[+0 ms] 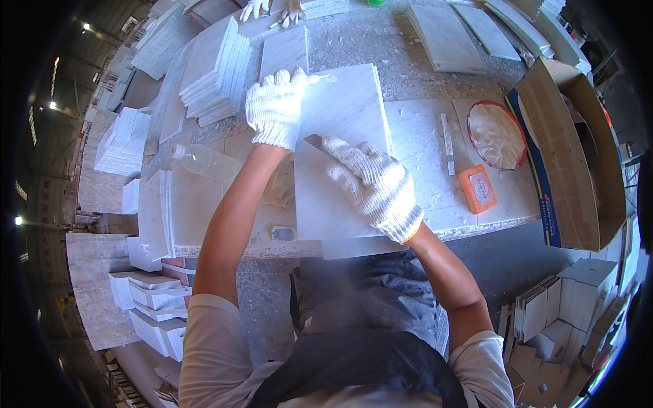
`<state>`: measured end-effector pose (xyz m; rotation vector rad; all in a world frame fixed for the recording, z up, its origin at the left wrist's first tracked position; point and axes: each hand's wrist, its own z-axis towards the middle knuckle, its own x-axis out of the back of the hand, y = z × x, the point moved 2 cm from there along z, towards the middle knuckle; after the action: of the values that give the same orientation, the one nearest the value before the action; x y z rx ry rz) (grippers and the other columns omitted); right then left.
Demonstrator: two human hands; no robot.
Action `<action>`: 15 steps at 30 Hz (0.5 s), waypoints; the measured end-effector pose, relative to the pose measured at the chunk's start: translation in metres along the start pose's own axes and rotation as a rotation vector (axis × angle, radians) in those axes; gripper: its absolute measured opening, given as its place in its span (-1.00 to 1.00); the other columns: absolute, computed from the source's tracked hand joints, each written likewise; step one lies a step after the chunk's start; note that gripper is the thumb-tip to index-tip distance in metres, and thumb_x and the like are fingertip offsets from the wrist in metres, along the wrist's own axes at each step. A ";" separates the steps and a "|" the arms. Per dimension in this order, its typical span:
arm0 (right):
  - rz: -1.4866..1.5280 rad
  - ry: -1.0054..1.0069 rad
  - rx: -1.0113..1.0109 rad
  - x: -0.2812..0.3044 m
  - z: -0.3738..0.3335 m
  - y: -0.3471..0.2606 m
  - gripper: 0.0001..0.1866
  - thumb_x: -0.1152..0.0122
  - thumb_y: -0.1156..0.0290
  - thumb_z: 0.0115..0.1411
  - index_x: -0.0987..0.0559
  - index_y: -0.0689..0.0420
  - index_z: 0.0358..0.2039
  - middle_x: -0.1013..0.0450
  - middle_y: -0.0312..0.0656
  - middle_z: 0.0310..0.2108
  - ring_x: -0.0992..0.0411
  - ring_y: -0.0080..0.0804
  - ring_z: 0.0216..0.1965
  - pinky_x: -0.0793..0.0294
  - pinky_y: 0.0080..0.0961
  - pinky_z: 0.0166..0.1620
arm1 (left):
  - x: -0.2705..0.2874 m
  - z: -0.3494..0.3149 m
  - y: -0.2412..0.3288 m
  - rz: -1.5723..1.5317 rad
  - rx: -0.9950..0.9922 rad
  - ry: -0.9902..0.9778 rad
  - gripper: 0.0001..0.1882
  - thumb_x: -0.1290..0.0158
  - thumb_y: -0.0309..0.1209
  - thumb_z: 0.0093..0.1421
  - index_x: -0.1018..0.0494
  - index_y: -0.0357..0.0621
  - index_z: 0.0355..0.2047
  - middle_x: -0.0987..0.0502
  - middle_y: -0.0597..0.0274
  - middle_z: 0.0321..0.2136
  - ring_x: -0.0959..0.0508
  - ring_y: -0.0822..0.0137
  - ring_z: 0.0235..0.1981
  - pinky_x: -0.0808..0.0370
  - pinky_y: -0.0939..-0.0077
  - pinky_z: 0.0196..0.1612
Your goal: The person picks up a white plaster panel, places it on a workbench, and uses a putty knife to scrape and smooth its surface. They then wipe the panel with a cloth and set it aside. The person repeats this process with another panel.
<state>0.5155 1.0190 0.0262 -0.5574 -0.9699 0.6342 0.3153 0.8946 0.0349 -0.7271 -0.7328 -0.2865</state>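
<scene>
A white and grey marble tile [340, 109] lies at a slant in front of me on the worktable. Both hands wear white knitted gloves. My left hand [277, 107] is closed at the tile's far left edge. From its fingers a thin piece with a white, paste-like tip [325, 79] reaches over the tile; its kind is unclear. My right hand [377, 183] rests over the tile's near right part, its fingers around a scraper whose flat metal blade [313, 141] points left. The glove hides the scraper's handle.
Right of the tile are a narrow flat strip [447, 144], a red-rimmed bowl of white paste [496, 134], an orange block [477, 189] and a cardboard box [571, 156]. Leftward stand a clear bottle [204, 162] and stacked tiles [214, 71]. Another person's gloved hands [256, 8] show at the far edge.
</scene>
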 end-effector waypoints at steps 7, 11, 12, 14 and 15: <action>0.188 0.087 0.010 0.014 -0.012 0.000 -0.57 -0.34 0.30 0.23 -0.60 0.11 0.11 -0.60 0.04 -0.12 -0.60 -0.01 -0.18 -0.58 -0.33 -0.08 | -0.001 -0.003 -0.002 -0.070 0.096 -0.068 -0.72 -0.02 -0.21 0.28 -0.55 0.04 -0.07 -0.53 0.24 -0.37 -0.60 0.20 -0.32 -0.48 0.19 -0.31; 0.087 0.066 -0.063 0.058 -0.058 0.027 -0.57 -0.23 0.35 0.33 -0.54 0.35 0.12 -0.56 0.11 0.05 -0.53 -0.07 0.09 -0.46 -0.29 0.17 | -0.009 -0.012 -0.006 -0.252 0.248 -0.057 -0.70 -0.10 -0.25 0.28 -0.52 0.00 -0.01 -0.57 0.16 -0.24 -0.59 0.06 -0.25 -0.50 0.16 -0.20; 0.130 0.187 -0.108 0.066 -0.069 0.039 -0.57 -0.22 0.35 0.34 -0.53 0.32 0.15 -0.56 0.07 0.06 -0.51 -0.14 0.13 -0.42 -0.31 0.22 | -0.009 -0.015 -0.006 -0.300 0.292 -0.031 -0.69 -0.12 -0.26 0.28 -0.51 -0.02 0.00 -0.59 0.15 -0.20 -0.60 0.02 -0.21 -0.51 0.15 -0.16; 0.173 0.275 -0.277 0.092 -0.092 0.070 -0.56 -0.22 0.39 0.34 -0.52 0.29 0.18 -0.56 0.01 0.07 -0.49 -0.27 0.08 -0.41 -0.38 0.17 | -0.009 -0.018 -0.007 -0.616 0.401 0.076 -0.67 -0.15 -0.28 0.29 -0.49 -0.07 0.03 -0.61 0.14 -0.10 -0.59 0.00 -0.10 -0.49 0.18 -0.03; 0.028 0.325 -0.243 0.106 -0.099 0.085 -0.58 -0.21 0.41 0.34 -0.53 0.28 0.18 -0.57 -0.03 0.04 -0.51 -0.33 -0.01 -0.45 -0.43 0.08 | -0.007 -0.019 -0.004 -0.781 0.444 0.126 -0.65 -0.17 -0.30 0.29 -0.48 -0.10 0.04 -0.62 0.13 -0.05 -0.58 -0.01 -0.04 -0.48 0.19 0.04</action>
<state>0.6267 1.1381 -0.0168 -0.8617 -0.7356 0.4345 0.3177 0.8783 0.0225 0.0284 -0.8986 -0.8386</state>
